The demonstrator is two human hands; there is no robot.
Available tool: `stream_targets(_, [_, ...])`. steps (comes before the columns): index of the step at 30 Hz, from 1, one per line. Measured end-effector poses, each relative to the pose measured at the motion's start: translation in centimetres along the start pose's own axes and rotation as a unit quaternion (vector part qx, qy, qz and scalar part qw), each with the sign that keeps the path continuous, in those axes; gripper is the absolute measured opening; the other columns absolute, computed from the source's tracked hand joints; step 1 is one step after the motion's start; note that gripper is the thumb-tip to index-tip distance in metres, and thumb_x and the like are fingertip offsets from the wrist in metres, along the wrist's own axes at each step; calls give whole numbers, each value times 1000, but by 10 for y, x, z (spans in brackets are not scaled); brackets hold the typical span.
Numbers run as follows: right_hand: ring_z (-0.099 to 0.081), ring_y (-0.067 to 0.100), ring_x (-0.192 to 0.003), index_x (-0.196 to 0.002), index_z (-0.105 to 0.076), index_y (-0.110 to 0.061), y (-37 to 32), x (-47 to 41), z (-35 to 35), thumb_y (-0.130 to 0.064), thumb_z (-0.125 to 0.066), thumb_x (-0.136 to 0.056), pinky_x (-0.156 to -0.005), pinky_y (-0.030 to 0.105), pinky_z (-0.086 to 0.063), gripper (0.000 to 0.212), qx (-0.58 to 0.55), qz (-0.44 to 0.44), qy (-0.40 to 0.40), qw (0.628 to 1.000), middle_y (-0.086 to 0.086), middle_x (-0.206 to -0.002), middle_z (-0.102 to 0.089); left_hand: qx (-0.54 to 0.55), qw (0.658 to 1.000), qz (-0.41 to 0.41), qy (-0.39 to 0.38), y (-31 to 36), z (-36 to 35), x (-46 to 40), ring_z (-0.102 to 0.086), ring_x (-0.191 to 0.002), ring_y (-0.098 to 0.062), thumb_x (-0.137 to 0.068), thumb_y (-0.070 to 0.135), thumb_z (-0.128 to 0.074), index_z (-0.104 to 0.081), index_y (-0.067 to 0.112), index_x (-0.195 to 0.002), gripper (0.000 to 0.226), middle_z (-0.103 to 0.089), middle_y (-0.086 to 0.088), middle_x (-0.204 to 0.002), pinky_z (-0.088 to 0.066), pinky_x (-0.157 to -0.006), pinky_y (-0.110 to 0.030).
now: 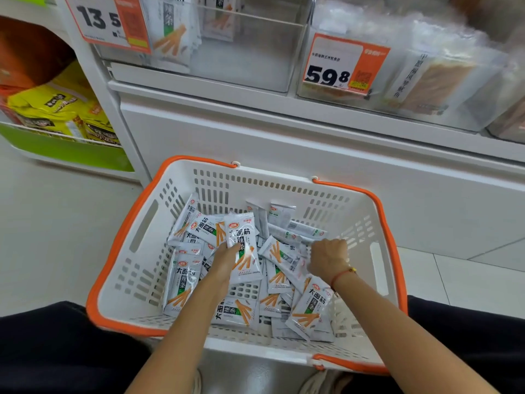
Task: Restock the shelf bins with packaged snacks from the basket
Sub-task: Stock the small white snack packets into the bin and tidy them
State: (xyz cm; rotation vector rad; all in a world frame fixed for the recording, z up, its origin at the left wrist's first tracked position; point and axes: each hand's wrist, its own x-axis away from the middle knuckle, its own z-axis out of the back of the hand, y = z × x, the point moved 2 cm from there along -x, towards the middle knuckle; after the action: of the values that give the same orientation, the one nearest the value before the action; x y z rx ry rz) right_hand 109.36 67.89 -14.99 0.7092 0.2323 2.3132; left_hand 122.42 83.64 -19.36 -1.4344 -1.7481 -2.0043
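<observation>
We face a white shelf unit (255, 132) whose clear bins sit above the floor. The left bin (241, 52) holds a few upright white snack packets, with a price tag reading 13.5 (106, 21) on its front; the right bin (426, 81) is packed with clear-wrapped goods behind a tag reading 59.8 (341, 65). To the far left, yellow bags (56, 109) fill a green-fronted tray.

Below us on the floor stands a white basket (136, 280) with orange rim and handles, its bottom strewn with white snack packets (308, 308) lying at all angles.

Our left hand (224, 261) holds one packet (244, 248) lifted above the pile, thumb across its printed face and fingers curled behind. Our right hand (329, 258), with a red cord at the wrist, reaches knuckles-up into the pile; its fingers curl down among the packets, but we cannot tell whether they grip one.
</observation>
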Motion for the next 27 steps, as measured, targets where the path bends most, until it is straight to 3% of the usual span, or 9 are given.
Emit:
stream_targets(4, [-42,16,-60,-70,-52,-13,-5,-1,42,-23,-57,-82,-64,27,-47,17,-255,131,-213,934,3,-79,-48,-44,998,-49,-13,9,1,9,-21,-143,-27,-101,25,-43,-14,16,-151,59,-15,-6,-158,-21,-112,-45])
stream_targets(7, [-39,18,-68,-89,-66,-16,-4,9,54,-31,-67,-82,-63,29,-42,16,-349,162,-319,866,18,-88,-49,-67,997,-37,-11,11,4,13,-19,-143,-27,-102,21,-40,-14,12,-151,56,-13,-8,-158,-20,-113,-40])
stream_targets(11, [-58,19,-73,-120,-58,-4,-9,3,47,-44,-73,-78,-72,28,-49,60,-406,155,-139,890,11,-105,-58,-138,988,21,-67,4,4,22,-19,-143,-28,-103,22,-34,-17,9,-150,52,-15,-10,-157,-20,-114,-38])
stream_targets(13, [-66,22,-79,-121,-58,-8,-12,-1,39,-43,-79,-72,-68,29,-53,63,-458,123,-32,880,8,-116,-61,-177,980,39,-85,-5,5,16,-28,-140,-31,-94,38,-42,-28,14,-148,61,-26,-12,-154,-23,-115,-45])
stream_targets(16, [-59,22,-80,-108,-60,-13,-20,-3,24,-45,-80,-69,-58,24,-41,54,-455,88,86,882,3,-94,-63,-159,981,56,-99,-28,9,-18,-43,-129,-34,-68,50,-49,-43,19,-140,79,-44,-15,-143,-33,-109,-50])
stream_targets(20, [-56,20,-89,-111,-58,-15,-39,2,18,-38,-81,-71,-70,27,-45,52,-508,79,150,844,1,-103,-59,-121,985,67,-99,-17,-1,1,-61,-74,-18,-81,43,-51,-59,5,-88,40,-65,-8,-84,-45,-88,-34])
stream_targets(21, [-56,21,-94,-114,-58,-14,-43,2,18,-37,-80,-72,-72,27,-44,53,-513,80,167,838,2,-108,-59,-116,986,66,-98,-13,-4,7,-59,-75,-20,-75,44,-50,-57,7,-86,39,-62,-7,-85,-42,-90,-36])
stream_targets(24, [-58,22,-93,-119,-58,-15,-51,4,17,-38,-78,-74,-71,27,-43,54,-488,79,209,844,4,-113,-57,-90,990,74,-79,-19,-7,1,-30,-137,-26,-75,44,-46,-37,17,-143,74,-33,-6,-150,-17,-113,-48])
stream_targets(27, [-60,20,-85,-125,-59,-21,-54,6,12,-46,-74,-76,-67,31,-50,56,-450,76,234,859,0,-115,-53,-79,990,85,-79,-12,-17,18,-7,-145,-23,-66,46,-54,-19,26,-150,93,-5,-1,-159,-5,-116,-50])
